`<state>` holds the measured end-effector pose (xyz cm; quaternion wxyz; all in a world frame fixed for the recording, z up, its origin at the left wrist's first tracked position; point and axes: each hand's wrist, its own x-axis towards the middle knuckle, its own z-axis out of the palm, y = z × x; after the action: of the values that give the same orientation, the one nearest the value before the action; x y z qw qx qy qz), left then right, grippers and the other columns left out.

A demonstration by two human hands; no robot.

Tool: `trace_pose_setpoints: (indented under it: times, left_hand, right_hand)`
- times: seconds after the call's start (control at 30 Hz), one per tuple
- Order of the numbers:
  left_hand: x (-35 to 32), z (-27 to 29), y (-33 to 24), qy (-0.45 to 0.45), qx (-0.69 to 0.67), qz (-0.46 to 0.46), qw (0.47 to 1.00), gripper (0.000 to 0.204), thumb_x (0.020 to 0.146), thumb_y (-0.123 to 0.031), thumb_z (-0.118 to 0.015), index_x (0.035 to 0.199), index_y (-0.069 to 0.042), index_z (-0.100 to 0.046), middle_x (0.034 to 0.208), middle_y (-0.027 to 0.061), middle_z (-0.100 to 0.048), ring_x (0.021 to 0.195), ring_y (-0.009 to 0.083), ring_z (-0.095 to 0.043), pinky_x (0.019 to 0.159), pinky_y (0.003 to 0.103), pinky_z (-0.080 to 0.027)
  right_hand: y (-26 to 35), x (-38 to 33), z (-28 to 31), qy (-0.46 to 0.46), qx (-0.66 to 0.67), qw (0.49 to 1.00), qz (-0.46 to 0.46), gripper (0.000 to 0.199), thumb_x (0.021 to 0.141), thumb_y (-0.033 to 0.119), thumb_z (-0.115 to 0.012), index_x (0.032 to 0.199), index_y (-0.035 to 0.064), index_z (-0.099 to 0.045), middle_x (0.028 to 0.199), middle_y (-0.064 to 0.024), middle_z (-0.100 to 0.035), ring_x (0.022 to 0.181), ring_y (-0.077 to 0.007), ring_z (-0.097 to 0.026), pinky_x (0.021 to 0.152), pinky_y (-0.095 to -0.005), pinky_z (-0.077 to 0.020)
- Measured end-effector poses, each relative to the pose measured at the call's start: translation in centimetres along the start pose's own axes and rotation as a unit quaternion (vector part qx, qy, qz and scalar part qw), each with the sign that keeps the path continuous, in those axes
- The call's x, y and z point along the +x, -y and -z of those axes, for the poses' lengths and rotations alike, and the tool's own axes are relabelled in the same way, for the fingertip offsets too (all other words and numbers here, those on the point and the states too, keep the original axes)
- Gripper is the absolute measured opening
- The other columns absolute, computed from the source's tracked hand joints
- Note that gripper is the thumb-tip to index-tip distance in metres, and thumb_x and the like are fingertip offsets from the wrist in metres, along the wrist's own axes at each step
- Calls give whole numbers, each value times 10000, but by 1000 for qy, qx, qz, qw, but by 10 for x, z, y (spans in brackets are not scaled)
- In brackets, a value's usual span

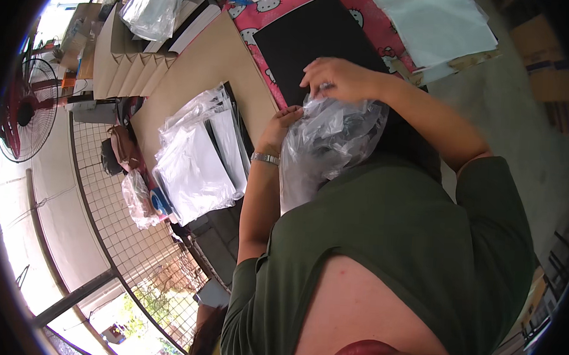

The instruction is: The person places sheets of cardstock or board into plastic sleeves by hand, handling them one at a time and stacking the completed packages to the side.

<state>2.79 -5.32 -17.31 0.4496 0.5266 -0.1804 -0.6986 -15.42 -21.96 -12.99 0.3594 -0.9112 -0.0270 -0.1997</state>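
Note:
A crumpled clear plastic bag (337, 138) hangs in front of my body at the table's near edge. My left hand (285, 122), with a metal watch on its wrist, pinches the bag's upper left edge. Over the bag's top, my right hand (339, 80) has its fingers bent, the lower ones gripping the plastic; they are slightly blurred. A flat black board (316, 36) lies just beyond both hands on a pink patterned cloth (260, 25). To the left, a stack of clear plastic sleeves (193, 167) rests on the table with dark sheets among them.
The brown tabletop (223, 60) runs off to the left. Folded brown cartons (127, 72) stand at the far left, with a plastic-wrapped bundle (153, 10) on top. Pale plastic sheets (434, 28) lie at the far right. A red fan (27, 112) stands beside a wire mesh.

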Motion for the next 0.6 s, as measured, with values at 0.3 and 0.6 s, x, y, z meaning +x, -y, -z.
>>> trace_pose_setpoints:
  times: [0.3, 0.6]
  left_hand:
    - [-41, -3, -5, -96, -106, -110, 984, 166, 894, -112, -487, 955, -23, -613, 882, 15, -629, 818, 94, -575, 770, 223, -440]
    - [-35, -1, -2, -114, -147, -75, 980, 225, 918, -99, -418, 1051, 9, -565, 959, 95, -633, 843, 167, -617, 751, 280, -494]
  right_hand:
    - [-3, 16, -16, -28, 90, 995, -25, 353, 758, 71, -613, 1107, 65, -556, 961, -70, -635, 826, -170, -602, 736, -291, -478]
    - [-2, 11, 32, 0, 72, 990, -121, 633, 780, 400, -647, 1292, 100, -425, 1296, -137, -431, 1069, -250, -507, 924, -360, -409]
